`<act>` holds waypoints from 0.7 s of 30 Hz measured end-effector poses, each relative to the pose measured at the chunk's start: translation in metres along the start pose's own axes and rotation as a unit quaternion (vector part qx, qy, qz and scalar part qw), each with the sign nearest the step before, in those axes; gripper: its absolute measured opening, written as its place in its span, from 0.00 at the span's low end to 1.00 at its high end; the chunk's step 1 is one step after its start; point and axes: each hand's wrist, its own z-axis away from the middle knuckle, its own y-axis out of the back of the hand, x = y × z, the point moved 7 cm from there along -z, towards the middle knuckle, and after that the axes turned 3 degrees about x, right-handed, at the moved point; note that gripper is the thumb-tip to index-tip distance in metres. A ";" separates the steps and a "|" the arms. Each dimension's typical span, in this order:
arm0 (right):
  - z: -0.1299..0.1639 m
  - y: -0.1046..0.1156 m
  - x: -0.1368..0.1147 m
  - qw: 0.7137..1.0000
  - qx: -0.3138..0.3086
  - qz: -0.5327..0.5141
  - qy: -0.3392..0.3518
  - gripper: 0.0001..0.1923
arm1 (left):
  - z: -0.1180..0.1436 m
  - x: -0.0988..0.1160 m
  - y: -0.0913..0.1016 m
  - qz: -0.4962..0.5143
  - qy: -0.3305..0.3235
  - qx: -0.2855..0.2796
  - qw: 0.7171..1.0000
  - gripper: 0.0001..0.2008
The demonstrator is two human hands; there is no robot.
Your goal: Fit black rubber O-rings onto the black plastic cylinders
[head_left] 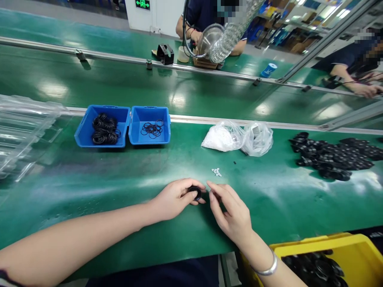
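My left hand [173,200] is closed around a small round black part [196,193], holding it just above the green bench. Close by on the right, my right hand [231,213] has its thumb and forefinger pinched together, level with the black part. Whatever sits between those fingertips is too small to make out. Beyond the hands lies a little cluster of small white pieces [216,172], with a tiny black piece [235,162] to its right.
Two blue bins [78,137] [168,137] hold black rings. Clear plastic bags [223,136] lie behind the white pieces. Black parts [332,155] are heaped at right. A yellow crate [363,255] holds more. Clear trays [20,131] stand at left. Co-workers [196,20] sit across.
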 end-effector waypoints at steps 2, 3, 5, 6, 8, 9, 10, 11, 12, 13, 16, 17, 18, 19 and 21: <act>0.001 -0.003 0.001 1.000 -0.018 -0.011 -0.008 0.25 | 0.000 0.002 0.000 -0.010 -0.006 -0.004 1.000 0.12; 0.002 -0.005 0.001 0.999 -0.032 -0.013 -0.011 0.25 | 0.000 0.003 0.000 -0.020 -0.011 -0.005 1.000 0.12; 0.005 -0.010 -0.003 0.997 -0.072 -0.006 -0.001 0.27 | 0.001 0.004 -0.001 -0.043 -0.021 -0.009 0.999 0.11; 0.005 -0.013 -0.006 0.996 -0.089 0.005 0.011 0.27 | 0.002 0.004 -0.001 -0.053 -0.025 -0.010 0.998 0.11; 0.006 -0.017 -0.013 0.992 -0.112 0.047 0.045 0.27 | 0.004 0.002 0.001 -0.079 -0.026 -0.007 0.997 0.11; 0.006 -0.018 -0.016 0.988 -0.117 0.074 0.063 0.26 | 0.004 0.000 0.002 -0.096 -0.021 0.000 0.995 0.12; 0.006 -0.020 -0.019 0.984 -0.121 0.101 0.079 0.24 | 0.005 -0.003 0.004 -0.118 -0.015 0.005 0.993 0.13; 0.006 -0.022 -0.022 0.980 -0.126 0.124 0.092 0.22 | 0.007 -0.006 0.004 -0.139 -0.010 0.010 0.990 0.13; 0.006 -0.023 -0.025 0.975 -0.133 0.143 0.103 0.20 | 0.008 -0.008 0.004 -0.159 -0.006 0.010 0.987 0.14; 0.006 -0.024 -0.027 0.972 -0.140 0.154 0.113 0.19 | 0.009 -0.010 0.003 -0.174 -0.003 0.004 0.985 0.14; 0.008 -0.016 -0.026 0.972 -0.138 0.148 0.119 0.17 | 0.014 -0.013 -0.003 -0.181 0.008 -0.017 0.983 0.20; 0.008 -0.009 -0.019 0.978 -0.133 0.134 0.093 0.17 | 0.015 -0.013 -0.006 -0.177 0.015 -0.022 0.984 0.23; 0.007 0.001 -0.005 0.985 -0.117 0.121 0.039 0.17 | 0.016 -0.014 -0.007 -0.173 0.021 -0.026 0.984 0.25; 0.007 0.014 0.015 0.989 -0.094 0.112 -0.034 0.17 | 0.016 -0.014 -0.008 -0.173 0.025 -0.026 0.984 0.27; 0.015 0.051 0.071 0.966 -0.005 0.127 -0.227 0.18 | 0.015 -0.014 -0.010 -0.182 0.028 -0.027 0.983 0.26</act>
